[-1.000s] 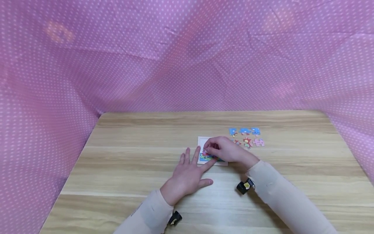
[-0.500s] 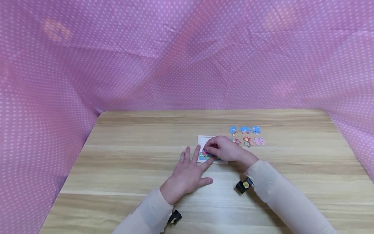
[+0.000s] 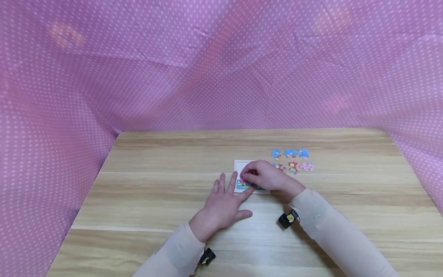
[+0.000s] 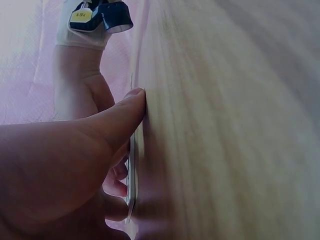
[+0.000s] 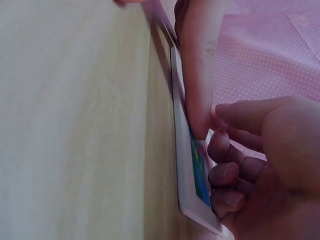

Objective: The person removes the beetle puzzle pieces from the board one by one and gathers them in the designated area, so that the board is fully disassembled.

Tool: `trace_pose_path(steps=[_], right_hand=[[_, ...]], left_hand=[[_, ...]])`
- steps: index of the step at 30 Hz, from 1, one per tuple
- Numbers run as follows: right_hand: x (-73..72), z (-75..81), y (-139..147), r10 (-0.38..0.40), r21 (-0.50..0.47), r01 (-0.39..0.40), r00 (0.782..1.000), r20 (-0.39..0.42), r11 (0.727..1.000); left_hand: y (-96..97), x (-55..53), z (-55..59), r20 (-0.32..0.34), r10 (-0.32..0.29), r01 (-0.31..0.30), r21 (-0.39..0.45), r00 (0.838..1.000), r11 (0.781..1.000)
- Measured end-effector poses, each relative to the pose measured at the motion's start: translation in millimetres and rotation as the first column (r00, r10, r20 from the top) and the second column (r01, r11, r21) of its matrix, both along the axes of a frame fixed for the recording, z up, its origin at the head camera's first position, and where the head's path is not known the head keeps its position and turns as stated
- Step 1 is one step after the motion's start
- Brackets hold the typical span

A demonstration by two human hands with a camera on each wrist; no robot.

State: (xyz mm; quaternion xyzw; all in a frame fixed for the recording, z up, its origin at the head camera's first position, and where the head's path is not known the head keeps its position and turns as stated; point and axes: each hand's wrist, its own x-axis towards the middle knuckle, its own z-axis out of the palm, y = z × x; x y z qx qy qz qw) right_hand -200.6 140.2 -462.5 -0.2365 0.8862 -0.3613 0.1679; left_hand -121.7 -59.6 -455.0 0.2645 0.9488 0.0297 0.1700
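A white puzzle tray (image 3: 238,166) lies on the table, with a row of blue and green puzzle pieces (image 3: 241,186) along its near side. My left hand (image 3: 221,207) rests flat with fingers spread; its index finger (image 5: 197,95) presses on the tray in the right wrist view. Over the tray, my right hand (image 3: 264,175) has its fingers curled, thumb and index tips together at a small pink-red puzzle piece (image 3: 243,180) just above the row. Most of that piece is hidden by the fingers. In the left wrist view, the left thumb (image 4: 125,112) touches the tabletop.
Several loose puzzle pieces lie in two rows right of the tray, among them a blue piece (image 3: 290,153), a red piece (image 3: 293,167) and a pink piece (image 3: 307,167). Pink dotted cloth (image 3: 221,77) hangs behind the wooden table (image 3: 155,161).
Both hands keep nearly the same place and pose. The right fingertips have shifted very slightly at the pink-red piece, and the head view has tilted a little.
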Motion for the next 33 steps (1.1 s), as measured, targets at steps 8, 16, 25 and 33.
trace_pose_path(steps=[8, 16, 25, 33], right_hand=[[-0.3, 3.1, -4.7, -0.011, 0.013, 0.011, 1.000, 0.018, 1.000], [1.9, 3.0, -4.8, -0.038, -0.021, 0.038, 0.999, 0.006, 0.999], [2.7, 2.9, -5.6, -0.058, -0.071, 0.060, 0.997, 0.041, 0.996], [2.8, 0.8, 1.2, -0.073, -0.182, 0.091, 0.992, 0.099, 0.979]], left_hand=[[0.6, -0.7, -0.5, 0.024, 0.017, -0.017, -0.015, 1.000, 1.000], [0.9, -1.1, 0.2, 0.031, 0.022, -0.021, -0.039, 0.999, 0.999], [1.2, -1.1, 2.6, 0.039, 0.031, -0.029, -0.045, 0.999, 0.999], [2.6, -2.2, 3.5, 0.021, 0.018, -0.017, -0.059, 1.000, 0.998]])
